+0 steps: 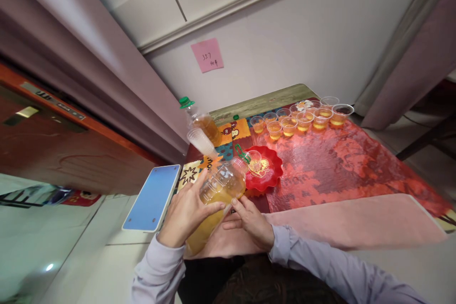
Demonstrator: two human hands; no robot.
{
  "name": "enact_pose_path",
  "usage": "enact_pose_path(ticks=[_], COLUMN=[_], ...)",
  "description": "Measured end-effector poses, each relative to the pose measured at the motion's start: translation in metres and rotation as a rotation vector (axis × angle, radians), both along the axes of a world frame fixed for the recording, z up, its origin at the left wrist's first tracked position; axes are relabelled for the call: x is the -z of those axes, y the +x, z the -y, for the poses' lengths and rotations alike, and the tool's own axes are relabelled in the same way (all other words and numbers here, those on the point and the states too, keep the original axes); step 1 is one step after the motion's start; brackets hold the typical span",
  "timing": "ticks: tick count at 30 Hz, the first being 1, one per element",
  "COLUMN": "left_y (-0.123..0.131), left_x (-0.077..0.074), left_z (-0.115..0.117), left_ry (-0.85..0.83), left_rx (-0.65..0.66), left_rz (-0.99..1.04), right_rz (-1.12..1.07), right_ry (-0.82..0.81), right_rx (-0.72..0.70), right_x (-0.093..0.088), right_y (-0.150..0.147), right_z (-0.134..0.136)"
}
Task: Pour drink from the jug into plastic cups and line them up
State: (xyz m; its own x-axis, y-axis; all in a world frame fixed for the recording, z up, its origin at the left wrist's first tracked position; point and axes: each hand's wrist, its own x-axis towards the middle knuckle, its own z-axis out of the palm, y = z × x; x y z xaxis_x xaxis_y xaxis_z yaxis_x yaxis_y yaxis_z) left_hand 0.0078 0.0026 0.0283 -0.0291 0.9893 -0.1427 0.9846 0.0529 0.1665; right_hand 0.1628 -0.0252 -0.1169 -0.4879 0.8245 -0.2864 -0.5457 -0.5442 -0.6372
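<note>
Between my hands a large clear bottle [213, 204] of yellow-orange juice is tilted, its neck toward a red scalloped plate [273, 175]. My left hand [185, 211] grips its left side, thumb across the front. My right hand [251, 222] holds it from the right and below, fingertips against the plastic. A green loop handle [242, 153] sits at the bottle's neck. By the mouth a clear plastic cup [254, 161] is on the plate, partly hidden by the neck; I cannot tell how much liquid it holds.
Several clear cups of juice [302, 123] stand in rows at the back right. A second juice bottle [208, 128] with a green cap and a stack of cups [201, 142] are at the back left. A loose green cap [235, 117] lies behind; a pink cloth [349, 223] covers the front edge.
</note>
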Motion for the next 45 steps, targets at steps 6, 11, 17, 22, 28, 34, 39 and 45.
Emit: enact_pose_path(ticks=[6,11,17,22,28,34,39,45], left_y=[-0.0036,-0.0020,-0.0027,-0.0047,-0.0042,-0.0023,-0.0024,-0.0013], left_x=[0.0033,0.0019,0.0026,0.0034,-0.0001,-0.0025,-0.0026,-0.0044], left_z=[-0.0008,-0.0007,-0.0006,-0.0001,-0.0001,0.0000,0.0002,0.0001], left_ry=[0.045,0.033,0.023,0.043,0.030,-0.008,-0.012,0.002], left_rx=[0.042,0.026,0.020,0.020,0.022,-0.002,0.006,0.005], left_rz=[0.022,0.006,0.018,0.022,0.012,0.002,0.016,0.029], right_rz=[-0.007,-0.010,-0.006,-0.010,-0.014,-0.006,-0.009,-0.010], right_ry=[-0.007,0.002,-0.001,0.004,0.009,0.013,0.012,0.030], right_rx=[-0.004,0.006,0.007,0.006,-0.003,-0.009,-0.008,-0.006], right_x=[-0.0021,-0.0030,-0.0025,-0.0021,-0.0034,-0.0034,-0.0026,-0.0007], right_y=[0.0006,0.0009,0.0002,-0.0007,-0.0009,-0.0013,-0.0015,-0.0021], right_z=[-0.0005,-0.0011,-0.0013,-0.0011,-0.0011,-0.0010,-0.0009,-0.0009])
